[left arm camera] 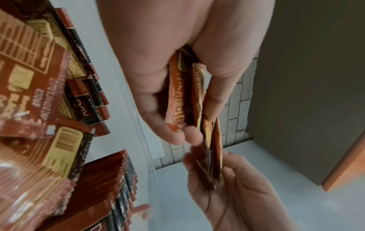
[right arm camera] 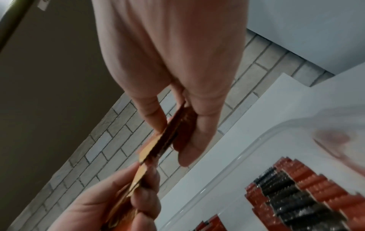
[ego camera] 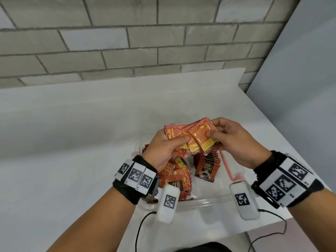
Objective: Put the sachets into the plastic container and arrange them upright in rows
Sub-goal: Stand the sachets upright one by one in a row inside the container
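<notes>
Sachets [ego camera: 195, 138], a fanned red-and-orange bundle, sit at the centre of the head view, held above the plastic container [ego camera: 205, 200]. The left hand [ego camera: 163, 150] grips the bundle's left side, thumb on top and fingers curled beneath. The right hand [ego camera: 236, 142] pinches its right edge between thumb and fingers. Below the hands, a row of upright sachets [ego camera: 207, 167] stands in the container's right half, and a loose pile [ego camera: 177, 176] lies jumbled in its left half. The container rests on a white table [ego camera: 72, 142] in the lower middle of the frame.
</notes>
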The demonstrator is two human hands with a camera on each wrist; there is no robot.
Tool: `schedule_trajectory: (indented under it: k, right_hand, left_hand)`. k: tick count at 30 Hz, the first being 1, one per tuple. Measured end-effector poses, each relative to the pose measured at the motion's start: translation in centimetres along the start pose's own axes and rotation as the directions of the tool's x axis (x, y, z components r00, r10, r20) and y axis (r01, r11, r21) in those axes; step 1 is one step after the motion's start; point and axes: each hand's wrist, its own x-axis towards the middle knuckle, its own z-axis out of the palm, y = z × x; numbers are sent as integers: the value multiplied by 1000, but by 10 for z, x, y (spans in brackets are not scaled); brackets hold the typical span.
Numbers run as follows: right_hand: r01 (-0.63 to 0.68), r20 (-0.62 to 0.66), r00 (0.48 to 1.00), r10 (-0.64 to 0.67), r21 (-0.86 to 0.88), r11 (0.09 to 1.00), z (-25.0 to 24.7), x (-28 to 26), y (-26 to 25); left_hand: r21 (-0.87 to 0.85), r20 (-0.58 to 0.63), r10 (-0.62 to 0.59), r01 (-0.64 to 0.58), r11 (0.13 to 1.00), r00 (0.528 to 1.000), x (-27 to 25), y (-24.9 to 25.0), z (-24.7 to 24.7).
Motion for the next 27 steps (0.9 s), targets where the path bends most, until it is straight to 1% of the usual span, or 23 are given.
schedule_trajectory:
  k: [3, 4, 7, 8, 11, 15, 17, 19, 21, 23, 25, 27]
  right_hand:
    - [-13, 68, 998, 16, -44, 999, -1, -1, -1]
    - [-11, 64, 998, 13, -31, 999, -2, -1, -1]
    - [8, 2, 1000, -8, 22, 1000, -2, 1, -1]
    - [16, -14, 1000, -16, 43, 999, -3, 1, -2]
    - [35, -5, 999, -35, 44, 998, -4, 1, -6]
    - [46, 99, 994, -37, -87, 995, -4, 0, -10]
    - [36, 143, 989, -21, -104, 994, -3, 0, -10]
    - [33, 125, 992, -23, -81, 996, -3, 0, -9]
    - [29, 77, 997, -27, -28, 999, -5, 2, -7]
    - [6, 60, 998, -9, 41, 999, -8, 3, -6]
    - [-25, 75, 997, 17, 119, 993, -10, 2, -5]
    - [-50, 85, 996, 35, 185, 981, -11, 2, -4]
  left_hand:
    - [-5, 10, -20, 20, 1000, 1000, -1, 1, 1]
    - [-31, 9, -37, 37, 999, 999, -2, 2, 1]
    - [-161, 24, -115, 117, 980, 993, -4, 4, 1]
    - [-174, 36, -132, 137, 975, 991, -4, 5, 1]
    - [-105, 54, -145, 150, 983, 988, -5, 6, 0]
    - [-17, 52, -149, 150, 988, 987, -3, 8, 0]
    - [33, 51, -163, 161, 986, 985, -2, 8, 1]
    - [1, 46, -181, 181, 984, 982, -1, 8, 0]
    - [-109, 32, -188, 191, 976, 982, -1, 10, 0]
    - [-194, 11, -193, 191, 962, 981, -2, 12, 0]
    - [-188, -40, -188, 177, 966, 981, 0, 11, 1]
    - [-117, -95, -164, 153, 981, 982, 4, 10, 4]
